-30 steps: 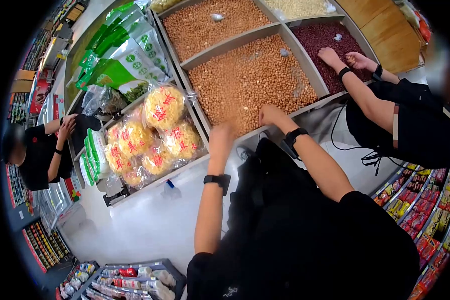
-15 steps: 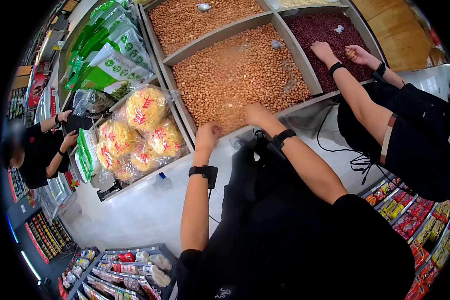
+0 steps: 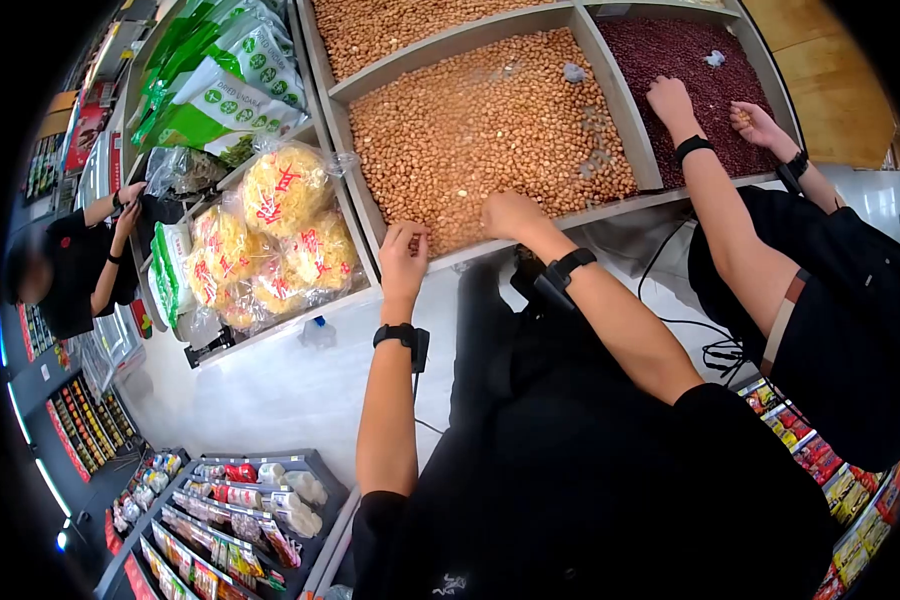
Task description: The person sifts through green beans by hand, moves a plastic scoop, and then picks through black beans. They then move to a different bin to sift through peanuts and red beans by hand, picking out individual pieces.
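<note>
A wooden bin (image 3: pixel 365 185) in front of me is filled with shelled, reddish-brown peanuts (image 3: pixel 480 120). My left hand (image 3: pixel 404 262) is at the bin's near left corner, its fingers curled closed around a few peanuts beside the front rim. To its right, my right hand (image 3: pixel 515 215) reaches over the same rim, fingers bent down against the peanuts. Its fingertips are hidden, so what it pinches does not show. Dark straps with small devices sit on both my wrists.
Bagged yellow fungus (image 3: pixel 288 190) and green-white packets (image 3: pixel 235 100) stand left of the bin. At right, another person's hands (image 3: pixel 755 125) work over dark red beans (image 3: pixel 640 60). A further person (image 3: pixel 75 260) stands at far left. Cables (image 3: pixel 725 350) hang at right.
My view has shifted slightly. My left fingers have come up a little, with peanuts showing in them. My right hand stays low at the peanuts. The neighbour's right hand has turned.
</note>
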Demonstrator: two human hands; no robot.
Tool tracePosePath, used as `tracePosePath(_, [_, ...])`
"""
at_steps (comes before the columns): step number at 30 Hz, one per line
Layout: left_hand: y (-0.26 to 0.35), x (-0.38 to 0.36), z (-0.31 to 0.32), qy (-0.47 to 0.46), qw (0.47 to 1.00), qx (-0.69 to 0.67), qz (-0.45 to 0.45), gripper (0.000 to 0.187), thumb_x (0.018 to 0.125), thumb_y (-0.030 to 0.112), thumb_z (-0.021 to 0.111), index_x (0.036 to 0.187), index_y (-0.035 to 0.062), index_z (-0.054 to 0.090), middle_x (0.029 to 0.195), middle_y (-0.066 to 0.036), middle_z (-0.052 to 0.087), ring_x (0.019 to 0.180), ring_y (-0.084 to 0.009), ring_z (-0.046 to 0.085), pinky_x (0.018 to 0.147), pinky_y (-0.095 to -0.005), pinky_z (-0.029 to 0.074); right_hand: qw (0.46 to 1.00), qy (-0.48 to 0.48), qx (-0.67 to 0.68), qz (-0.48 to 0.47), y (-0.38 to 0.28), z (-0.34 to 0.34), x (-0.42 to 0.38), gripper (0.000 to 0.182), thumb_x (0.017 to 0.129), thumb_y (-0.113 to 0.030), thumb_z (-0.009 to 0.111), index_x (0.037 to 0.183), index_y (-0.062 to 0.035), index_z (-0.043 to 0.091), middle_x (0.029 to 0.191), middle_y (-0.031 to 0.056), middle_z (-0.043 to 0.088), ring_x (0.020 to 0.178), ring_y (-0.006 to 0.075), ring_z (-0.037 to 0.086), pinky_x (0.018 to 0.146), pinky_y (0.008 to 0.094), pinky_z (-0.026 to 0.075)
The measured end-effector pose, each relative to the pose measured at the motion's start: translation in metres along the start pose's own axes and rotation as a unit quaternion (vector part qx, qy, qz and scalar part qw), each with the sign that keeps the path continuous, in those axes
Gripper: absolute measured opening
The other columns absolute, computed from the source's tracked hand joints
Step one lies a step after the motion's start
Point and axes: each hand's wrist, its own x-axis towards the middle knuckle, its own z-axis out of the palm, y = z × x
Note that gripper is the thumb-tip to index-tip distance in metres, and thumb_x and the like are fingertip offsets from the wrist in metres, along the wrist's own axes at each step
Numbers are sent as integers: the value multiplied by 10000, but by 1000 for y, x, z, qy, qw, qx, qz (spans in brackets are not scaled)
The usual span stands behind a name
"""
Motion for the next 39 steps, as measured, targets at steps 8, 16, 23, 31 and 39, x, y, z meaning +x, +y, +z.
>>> tracePosePath(8, [6, 2, 2, 58, 996, 65, 34, 124, 834, -19, 688, 943, 40, 686, 1062, -96, 670, 1002, -297, 634, 794, -380, 551, 998, 38, 4, -52, 32, -19, 18, 183, 797, -137, 644, 924, -110, 773, 952, 181, 738, 924, 359, 714, 806, 475, 572])
tracePosePath(16, [2, -2, 1, 70, 988, 120, 71, 138, 820, 6, 682, 931, 86, 684, 974, -56, 678, 942, -276, 642, 803, -384, 541, 954, 286, 72, -59, 73, -47, 23, 170, 752, -124, 797, 889, -66, 715, 771, 87, 676, 724, 255, 671, 676, 369, 545])
tracePosePath(23, [2, -2, 3, 84, 987, 121, 57, 125, 819, 9, 686, 916, 88, 688, 919, -54, 674, 875, -269, 651, 753, -379, 546, 954, 251, 49, -157, 43, -43, 33, 199, 795, -168, 716, 993, -168, 737, 947, 89, 670, 947, 315, 657, 810, 435, 552])
tracePosePath(31, [7, -2, 2, 94, 989, 98, 51, 97, 838, 1, 665, 915, 59, 676, 843, -91, 641, 761, -266, 640, 690, -364, 530, 953, 257, 30, -158, 30, -31, 53, 216, 826, -97, 734, 1040, -123, 753, 976, 79, 694, 892, 285, 678, 772, 399, 555])
tracePosePath(39, [6, -3, 2, 92, 989, 109, 36, 99, 830, 16, 681, 909, 77, 677, 841, -76, 635, 767, -264, 641, 670, -366, 533, 956, 267, 95, -79, 26, -30, 51, 202, 831, -91, 734, 1033, -81, 727, 909, 89, 661, 858, 301, 652, 756, 420, 535])
